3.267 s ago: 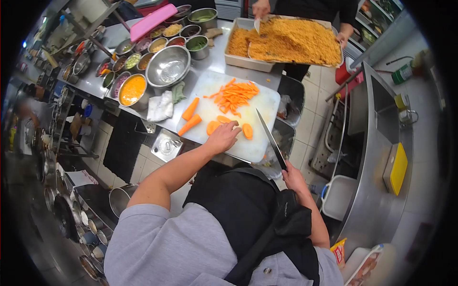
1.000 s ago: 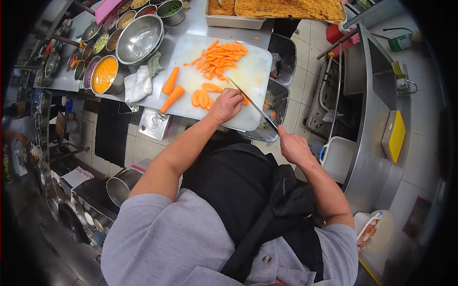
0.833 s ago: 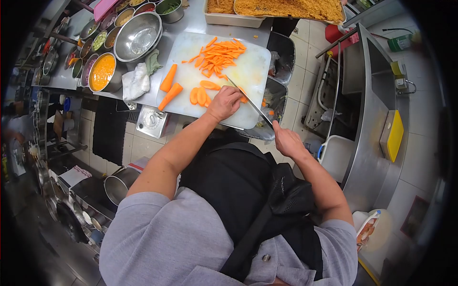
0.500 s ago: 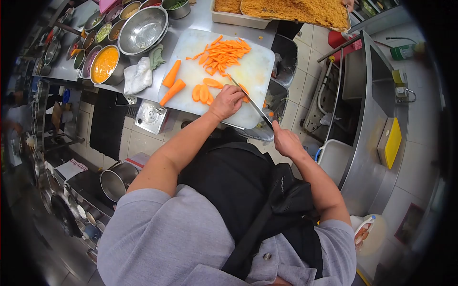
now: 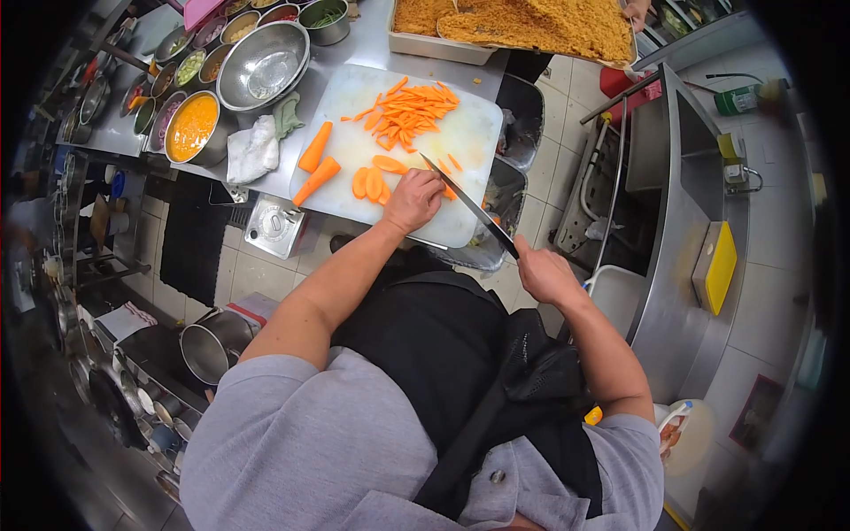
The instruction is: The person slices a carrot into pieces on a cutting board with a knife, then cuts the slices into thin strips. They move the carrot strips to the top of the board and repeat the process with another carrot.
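Observation:
On a white cutting board (image 5: 480,142), my right hand (image 5: 544,274) grips the black handle of a long kitchen knife (image 5: 471,207), its blade angled across the board. My left hand (image 5: 416,200) is curled beside the blade, fingertips pressing on carrot slices that are mostly hidden; an orange edge (image 5: 450,192) shows by the blade. Oval carrot slices (image 5: 374,185) lie left of that hand, near two peeled carrot pieces (image 5: 317,182). A heap of carrot sticks (image 5: 414,110) covers the upper board, and a few thin sticks (image 5: 454,162) lie beyond the knife.
Left of the board are a white cloth (image 5: 253,150), a pot of orange liquid (image 5: 193,128) and a steel bowl (image 5: 263,71). Trays of orange-brown crumbly food (image 5: 540,26) stand beyond, with another person's hand (image 5: 636,12) at the edge. Lined bins (image 5: 521,119) stand right.
The knife and my right hand have shifted slightly right and down relative to the board. Thin carrot sticks now show right of the blade. My left hand stays beside it.

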`<state>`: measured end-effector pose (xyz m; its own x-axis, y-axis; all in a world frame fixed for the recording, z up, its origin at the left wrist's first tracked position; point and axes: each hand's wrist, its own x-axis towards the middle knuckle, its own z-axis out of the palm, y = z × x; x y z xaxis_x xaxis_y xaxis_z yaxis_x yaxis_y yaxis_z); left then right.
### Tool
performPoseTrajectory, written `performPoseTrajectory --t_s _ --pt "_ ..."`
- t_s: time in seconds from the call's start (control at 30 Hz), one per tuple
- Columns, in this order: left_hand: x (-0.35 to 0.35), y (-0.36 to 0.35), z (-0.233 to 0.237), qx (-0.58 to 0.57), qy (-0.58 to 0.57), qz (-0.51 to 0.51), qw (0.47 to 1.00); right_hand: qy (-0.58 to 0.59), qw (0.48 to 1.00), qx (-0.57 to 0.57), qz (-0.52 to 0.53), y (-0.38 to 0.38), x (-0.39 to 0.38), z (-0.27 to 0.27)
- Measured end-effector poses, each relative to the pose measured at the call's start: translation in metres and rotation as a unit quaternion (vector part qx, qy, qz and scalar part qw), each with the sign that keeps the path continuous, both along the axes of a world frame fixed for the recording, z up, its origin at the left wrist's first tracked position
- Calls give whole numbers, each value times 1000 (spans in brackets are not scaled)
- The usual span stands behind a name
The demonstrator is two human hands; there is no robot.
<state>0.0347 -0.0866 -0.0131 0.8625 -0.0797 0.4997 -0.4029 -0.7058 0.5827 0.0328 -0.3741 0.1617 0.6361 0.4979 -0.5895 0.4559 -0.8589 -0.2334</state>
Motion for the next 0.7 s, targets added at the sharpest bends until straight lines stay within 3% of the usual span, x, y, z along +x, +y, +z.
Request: performPoseTrajectory --t_s 0.2,0.5,0.57,0.7 --pt "4 -2 3 -4 -17 11 1000 -17 1000 22 0 5 -2 -54" --pt "-1 1 6 -14 16 4 1000 16 1000 -15 -1 10 3 -9" --pt "-2 1 4 -14 10 10 1000 7 1000 2 -1 7 -1 -42" --pt "1 1 5 -8 -1 3 1000 -2 1000 23 -1 18 12 -54"
